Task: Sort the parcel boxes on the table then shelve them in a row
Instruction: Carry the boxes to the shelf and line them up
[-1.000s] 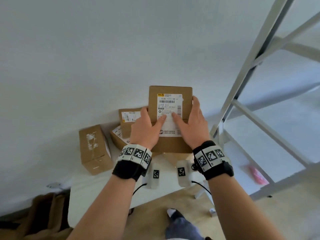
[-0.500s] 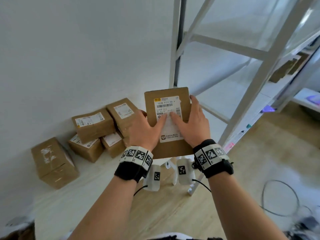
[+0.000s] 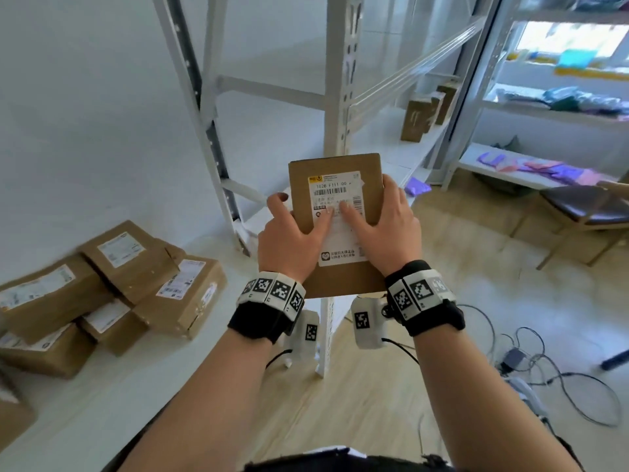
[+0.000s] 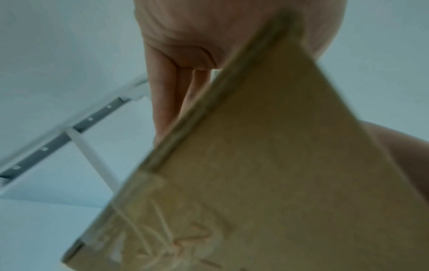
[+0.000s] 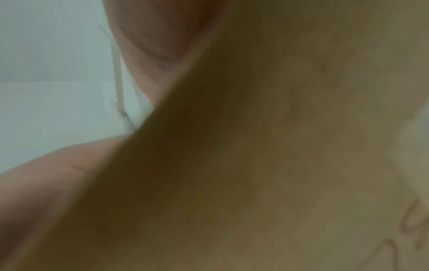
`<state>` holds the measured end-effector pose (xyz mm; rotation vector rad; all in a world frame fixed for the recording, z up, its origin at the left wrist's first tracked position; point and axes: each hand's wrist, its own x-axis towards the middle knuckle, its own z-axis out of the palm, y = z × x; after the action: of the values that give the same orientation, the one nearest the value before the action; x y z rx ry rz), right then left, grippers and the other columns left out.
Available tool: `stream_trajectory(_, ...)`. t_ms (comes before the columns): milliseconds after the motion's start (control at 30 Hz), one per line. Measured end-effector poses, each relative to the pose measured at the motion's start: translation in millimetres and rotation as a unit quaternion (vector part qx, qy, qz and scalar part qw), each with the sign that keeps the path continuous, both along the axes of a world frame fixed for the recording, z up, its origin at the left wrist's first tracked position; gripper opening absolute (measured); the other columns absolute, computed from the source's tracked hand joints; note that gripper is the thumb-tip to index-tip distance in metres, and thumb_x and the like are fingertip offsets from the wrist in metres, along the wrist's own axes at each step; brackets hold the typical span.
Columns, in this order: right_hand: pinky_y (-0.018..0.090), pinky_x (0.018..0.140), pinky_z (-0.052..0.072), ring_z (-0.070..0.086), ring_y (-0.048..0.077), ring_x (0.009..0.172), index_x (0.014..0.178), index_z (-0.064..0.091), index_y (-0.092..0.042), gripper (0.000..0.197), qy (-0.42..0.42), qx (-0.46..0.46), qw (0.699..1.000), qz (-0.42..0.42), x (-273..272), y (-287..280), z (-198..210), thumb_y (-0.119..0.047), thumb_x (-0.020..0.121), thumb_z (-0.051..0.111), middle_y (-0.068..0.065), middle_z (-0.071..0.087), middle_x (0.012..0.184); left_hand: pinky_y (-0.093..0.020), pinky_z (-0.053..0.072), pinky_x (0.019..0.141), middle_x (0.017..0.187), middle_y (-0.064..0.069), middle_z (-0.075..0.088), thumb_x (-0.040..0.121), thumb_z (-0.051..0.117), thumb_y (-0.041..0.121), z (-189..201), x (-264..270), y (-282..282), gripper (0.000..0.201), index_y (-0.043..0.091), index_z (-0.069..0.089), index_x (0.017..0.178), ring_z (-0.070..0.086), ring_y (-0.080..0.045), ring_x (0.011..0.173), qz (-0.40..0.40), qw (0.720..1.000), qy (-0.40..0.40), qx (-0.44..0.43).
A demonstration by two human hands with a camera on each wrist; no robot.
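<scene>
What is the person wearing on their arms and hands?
The forearms are bare, with no sleeves or gloves. Each wrist carries a black band topped by white blocks printed with black square markers. A white tagged camera unit hangs under each, trailing a thin black cable.

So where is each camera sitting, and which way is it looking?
Head: sits on the person's head, looks forward and down; shows both forearms, left hand and right hand holding the flat brown cardboard parcel box, with the white metal shelf rack behind.
Left wrist: looks along the hand from below; shows fingers against the box's edge.
Right wrist: the same from below, blurred; shows the palm and the box's underside.
Shared: all three show the box.
</scene>
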<state>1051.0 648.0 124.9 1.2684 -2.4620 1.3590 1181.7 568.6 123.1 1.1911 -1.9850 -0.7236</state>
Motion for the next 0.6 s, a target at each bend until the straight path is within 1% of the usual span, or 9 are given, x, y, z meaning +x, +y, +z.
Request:
stream_trajectory(67,0.026,0.087,0.037,0.057,0.017,0.115,0.146,0.035,-0.021,0.076,0.007,-0.005,1.0,-0.022,-24.5,15.2,0.7,-0.064,0.087,0.057,-0.002,0.053,0.134,-0.039,0.059,0.078,0.098,0.01,0.069,0.086,0.057,0.067,1.7,-26.6,9.5,0.079,0.021,0.025,0.142,0.07,-0.021,0.09,-0.023,1.0,0.003,-0.015)
stream_trajectory(133,0.031,0.092,0.042,0.057,0.018,0.115,0.147,0.035,-0.02,0.077,0.012,-0.006,0.999,-0.038,-47.9,30.5,0.3,-0.064,0.087,0.057,-0.001,0.052,0.135,-0.043,0.059,0.081,0.107,0.006,0.072,0.086,0.056,0.068,0.9,-51.8,19.9,0.083,0.023,0.022,0.146,0.071,-0.021,0.092,-0.041,0.998,0.003,-0.037)
stream_trajectory(200,0.04,0.096,0.048,0.057,0.019,0.114,0.145,0.036,-0.019,0.077,0.019,-0.018,0.998,-0.053,-70.6,43.8,0.4,-0.064,0.087,0.058,-0.001,0.052,0.134,-0.038,0.058,0.082,0.11,0.009,0.071,0.087,0.054,0.068,1.0,-76.3,31.8,0.08,0.024,0.024,0.147,0.071,-0.019,0.092,-0.06,0.997,0.001,-0.058)
stream_trajectory(267,0.042,0.097,0.048,0.057,0.018,0.114,0.144,0.037,-0.018,0.076,0.018,-0.026,0.997,-0.069,-93.1,55.9,-3.1,-0.064,0.086,0.059,-0.001,0.053,0.134,-0.034,0.057,0.081,0.111,0.01,0.07,0.088,0.053,0.067,0.1,-99.9,44.0,0.078,0.025,0.025,0.147,0.07,-0.015,0.092,-0.081,0.994,-0.004,-0.069)
stream_trajectory(333,0.037,0.097,0.046,0.057,0.016,0.114,0.144,0.038,-0.018,0.076,0.01,-0.024,0.996,-0.086,-115.0,66.9,-9.8,-0.063,0.087,0.059,-0.001,0.052,0.135,-0.034,0.058,0.08,0.11,0.011,0.07,0.088,0.054,0.066,-4.2,-124.3,53.1,0.078,0.025,0.025,0.148,0.07,-0.013,0.089,-0.103,0.993,-0.005,-0.059)
stream_trajectory(400,0.032,0.093,0.044,0.056,0.014,0.112,0.145,0.037,-0.018,0.076,0.002,-0.026,0.995,-0.097,-136.2,75.3,-17.9,-0.061,0.087,0.061,-0.001,0.052,0.133,-0.036,0.058,0.08,0.11,0.011,0.07,0.088,0.055,0.066,-9.2,-148.2,59.4,0.079,0.025,0.024,0.148,0.07,-0.012,0.088,-0.121,0.992,-0.007,-0.042)
stream_trajectory(500,0.027,0.09,0.044,0.051,0.006,0.104,0.146,0.036,-0.019,0.077,-0.013,-0.027,0.994,-0.104,-168.1,80.8,-31.3,-0.062,0.086,0.061,-0.003,0.051,0.13,-0.034,0.058,0.082,0.117,0.009,0.069,0.089,0.055,0.064,-17.0,-182.1,64.1,0.079,0.025,0.021,0.149,0.071,-0.014,0.091,-0.141,0.989,-0.023,-0.027)
stream_trajectory(567,0.026,0.089,0.043,0.048,0.004,0.104,0.146,0.035,-0.019,0.077,-0.018,-0.023,0.993,-0.112,-191.0,79.7,-38.5,-0.062,0.087,0.06,-0.003,0.051,0.13,-0.031,0.058,0.079,0.119,0.008,0.068,0.089,0.055,0.064,-22.7,-205.8,60.7,0.08,0.026,0.02,0.149,0.071,-0.014,0.091,-0.152,0.988,-0.034,-0.019)
stream_trajectory(600,0.026,0.089,0.044,0.048,0.004,0.104,0.146,0.035,-0.019,0.077,-0.021,-0.022,0.993,-0.117,-202.9,77.8,-41.4,-0.062,0.087,0.06,-0.003,0.051,0.131,-0.031,0.059,0.078,0.119,0.008,0.068,0.089,0.055,0.064,-25.7,-219.0,56.8,0.081,0.026,0.019,0.15,0.071,-0.014,0.09,-0.158,0.987,-0.037,-0.016)
